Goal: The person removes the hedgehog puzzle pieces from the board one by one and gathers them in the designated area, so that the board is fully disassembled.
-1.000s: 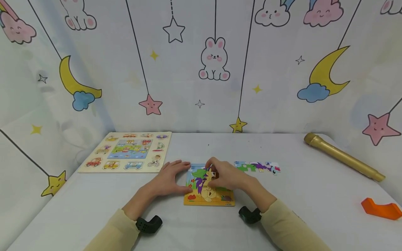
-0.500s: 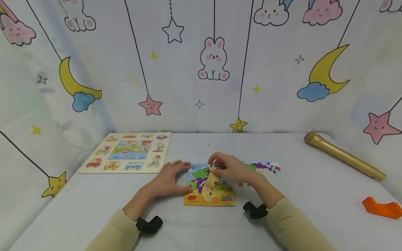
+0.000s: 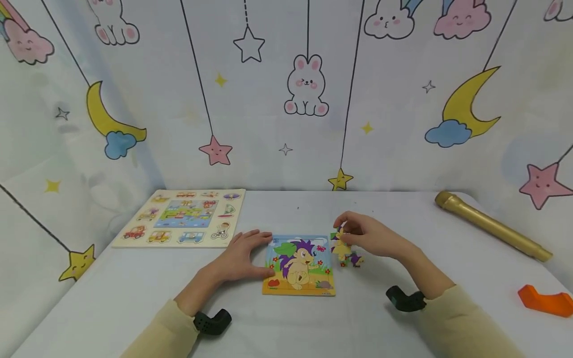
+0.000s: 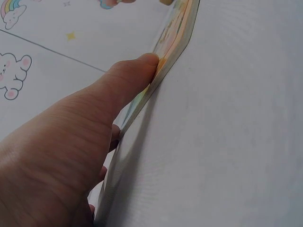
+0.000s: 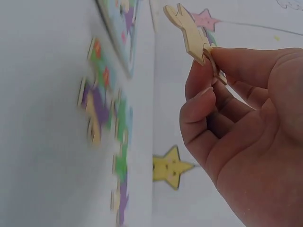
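A small puzzle board (image 3: 286, 286) with a hedgehog picture lies flat at mid-table. My left hand (image 3: 246, 256) rests at its left side, fingers spread; in the left wrist view the thumb (image 4: 135, 71) touches the board's edge. To the right of the board, my right hand (image 3: 367, 236) pinches puzzle pieces (image 5: 191, 40) between thumb and fingers, held up off the table. Their bare wooden side faces the right wrist camera, and yellow print shows in the head view. Loose puzzle pieces (image 5: 97, 109) lie below the hand, some purple, some green with red flowers.
At the back left lies a larger vehicle picture board (image 3: 134, 239). A gold microphone-shaped object (image 3: 492, 226) is on the right, with an orange angled block (image 3: 546, 301) nearer. A printed curtain (image 3: 268, 124) stands behind the white table (image 3: 286, 328).
My right hand has lifted puzzle pieces off the board and carried them right, over the loose pieces. The hedgehog picture is now uncovered. My left hand has stayed put.
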The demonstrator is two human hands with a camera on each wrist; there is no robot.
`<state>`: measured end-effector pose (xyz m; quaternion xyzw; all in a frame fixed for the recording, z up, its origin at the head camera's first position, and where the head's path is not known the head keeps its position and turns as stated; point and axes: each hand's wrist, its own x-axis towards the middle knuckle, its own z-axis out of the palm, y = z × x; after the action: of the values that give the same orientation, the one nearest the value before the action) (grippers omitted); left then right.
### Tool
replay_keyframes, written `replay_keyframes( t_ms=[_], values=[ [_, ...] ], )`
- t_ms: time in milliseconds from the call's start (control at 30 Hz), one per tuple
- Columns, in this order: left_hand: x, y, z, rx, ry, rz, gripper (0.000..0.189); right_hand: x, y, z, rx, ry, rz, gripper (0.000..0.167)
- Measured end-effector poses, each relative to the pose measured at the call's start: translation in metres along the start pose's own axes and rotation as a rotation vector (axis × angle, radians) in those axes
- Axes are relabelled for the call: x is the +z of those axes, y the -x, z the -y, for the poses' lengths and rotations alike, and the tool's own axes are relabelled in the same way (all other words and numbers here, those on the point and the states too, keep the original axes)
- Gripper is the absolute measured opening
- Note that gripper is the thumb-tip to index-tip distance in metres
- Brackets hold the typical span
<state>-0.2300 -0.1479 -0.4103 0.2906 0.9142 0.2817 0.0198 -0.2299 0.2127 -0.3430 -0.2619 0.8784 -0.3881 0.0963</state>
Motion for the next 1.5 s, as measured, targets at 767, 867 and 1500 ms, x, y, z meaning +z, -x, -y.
replay_keyframes(
  t_ms=[767,867,1500],
  values=[
    [0.000,-0.001,-0.002,-0.010,-0.002,0.012,0.085,-0.017,0.051,-0.057,0.106,0.056,-0.034,0.024],
    [0.000,-0.001,-0.002,-0.013,-0.008,0.009,0.085,-0.015,0.049,-0.055,0.086,0.116,-0.055,0.024],
    [0.001,0.000,0.000,-0.011,-0.001,0.001,0.085,-0.019,0.051,-0.044,0.145,0.227,0.023,0.054]
  ],
)
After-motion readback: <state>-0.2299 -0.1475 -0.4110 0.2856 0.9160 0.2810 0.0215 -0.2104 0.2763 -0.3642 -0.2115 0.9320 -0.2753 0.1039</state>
